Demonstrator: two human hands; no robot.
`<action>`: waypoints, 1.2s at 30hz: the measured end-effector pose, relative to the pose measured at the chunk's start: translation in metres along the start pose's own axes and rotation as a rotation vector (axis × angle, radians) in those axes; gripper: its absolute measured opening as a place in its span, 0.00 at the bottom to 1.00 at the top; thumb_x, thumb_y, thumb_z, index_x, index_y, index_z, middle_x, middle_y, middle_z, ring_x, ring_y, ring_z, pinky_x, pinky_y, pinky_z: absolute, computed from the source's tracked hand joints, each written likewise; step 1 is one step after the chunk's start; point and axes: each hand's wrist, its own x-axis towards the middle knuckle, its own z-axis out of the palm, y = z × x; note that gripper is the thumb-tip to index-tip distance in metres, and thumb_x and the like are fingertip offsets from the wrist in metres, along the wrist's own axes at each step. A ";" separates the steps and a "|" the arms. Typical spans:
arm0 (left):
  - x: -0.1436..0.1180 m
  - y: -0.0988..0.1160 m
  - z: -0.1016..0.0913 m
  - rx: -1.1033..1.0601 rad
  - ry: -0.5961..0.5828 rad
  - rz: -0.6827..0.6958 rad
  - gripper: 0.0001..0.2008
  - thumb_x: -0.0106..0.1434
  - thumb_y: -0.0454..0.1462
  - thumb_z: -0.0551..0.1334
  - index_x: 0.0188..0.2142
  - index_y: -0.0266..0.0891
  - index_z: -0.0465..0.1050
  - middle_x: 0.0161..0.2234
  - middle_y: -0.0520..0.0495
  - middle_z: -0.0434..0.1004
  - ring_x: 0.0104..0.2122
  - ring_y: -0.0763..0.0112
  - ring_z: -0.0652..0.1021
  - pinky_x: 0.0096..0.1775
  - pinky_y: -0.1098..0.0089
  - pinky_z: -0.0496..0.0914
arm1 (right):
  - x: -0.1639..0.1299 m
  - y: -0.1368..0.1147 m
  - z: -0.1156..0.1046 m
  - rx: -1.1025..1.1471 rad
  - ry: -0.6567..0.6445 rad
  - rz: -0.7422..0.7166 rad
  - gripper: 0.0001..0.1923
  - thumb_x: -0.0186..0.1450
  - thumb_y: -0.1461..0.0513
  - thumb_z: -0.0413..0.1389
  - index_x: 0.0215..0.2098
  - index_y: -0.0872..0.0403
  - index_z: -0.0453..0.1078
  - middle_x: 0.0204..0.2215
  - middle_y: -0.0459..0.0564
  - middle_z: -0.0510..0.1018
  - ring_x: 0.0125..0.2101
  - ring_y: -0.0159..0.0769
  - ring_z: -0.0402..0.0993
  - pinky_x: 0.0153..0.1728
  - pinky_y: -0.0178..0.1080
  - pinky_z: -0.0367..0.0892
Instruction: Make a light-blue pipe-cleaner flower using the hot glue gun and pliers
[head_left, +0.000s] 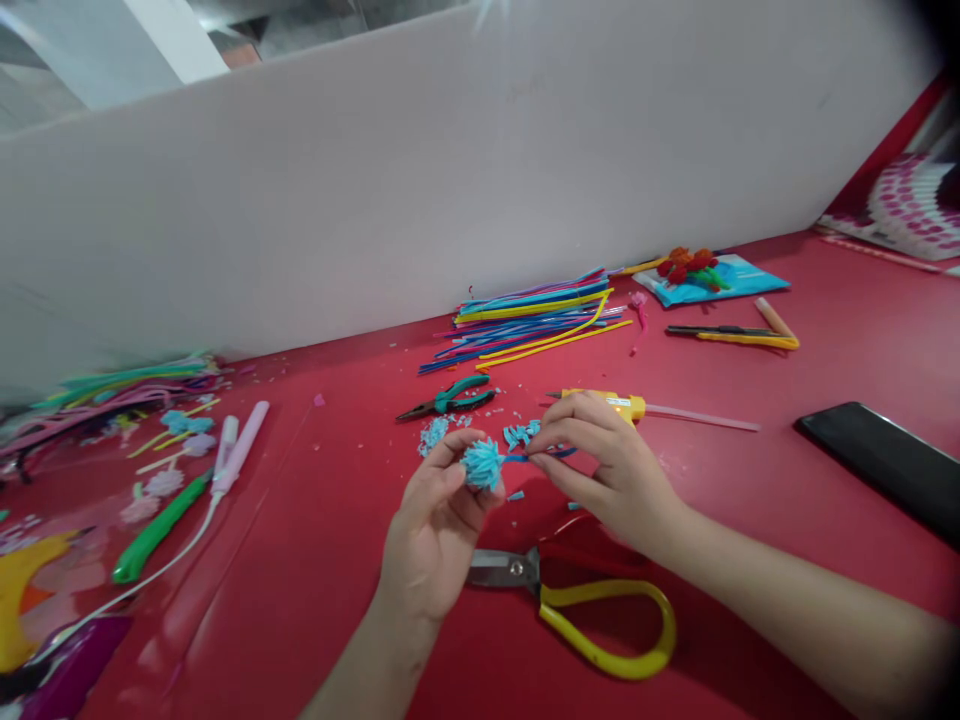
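My left hand point(439, 520) pinches a fluffy light-blue pom-pom point(483, 463) between thumb and fingers, just above the red table point(337, 600). My right hand point(600, 465) grips the blue pipe-cleaner stem point(551, 454) that sticks out of the pom-pom to the right. Light-blue fuzz scraps point(435, 433) lie on the table right behind the hands. Yellow-handled scissors point(585, 610) lie under my wrists, blades pointing left.
Green-handled pliers point(454, 398), a yellow glue gun point(626, 405) and a pile of coloured pipe cleaners point(536, 315) lie behind. A black phone point(885, 465) is at right. A green knife point(154, 530), white tool point(240, 450) and more pipe cleaners point(112, 390) sit left. A white board point(450, 170) walls the back.
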 end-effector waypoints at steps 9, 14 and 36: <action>0.006 -0.004 -0.005 -0.132 0.127 -0.060 0.14 0.46 0.33 0.70 0.35 0.34 0.78 0.26 0.49 0.77 0.24 0.74 0.75 0.29 0.74 0.75 | -0.002 0.004 0.003 -0.026 -0.033 0.032 0.08 0.63 0.63 0.58 0.41 0.52 0.70 0.39 0.52 0.74 0.42 0.39 0.69 0.45 0.43 0.64; 0.008 -0.004 -0.008 -0.151 0.127 -0.069 0.07 0.48 0.32 0.69 0.29 0.34 0.76 0.25 0.49 0.76 0.24 0.74 0.75 0.29 0.73 0.75 | -0.002 0.006 0.003 -0.034 -0.021 -0.033 0.05 0.66 0.65 0.54 0.34 0.52 0.72 0.33 0.49 0.77 0.35 0.36 0.71 0.39 0.42 0.64; 0.032 0.016 -0.030 -0.317 0.265 0.061 0.07 0.57 0.29 0.58 0.25 0.31 0.72 0.24 0.45 0.73 0.25 0.75 0.74 0.27 0.76 0.72 | 0.027 0.072 -0.073 0.489 0.762 0.440 0.23 0.66 0.53 0.51 0.17 0.50 0.50 0.12 0.36 0.51 0.15 0.25 0.48 0.20 0.36 0.53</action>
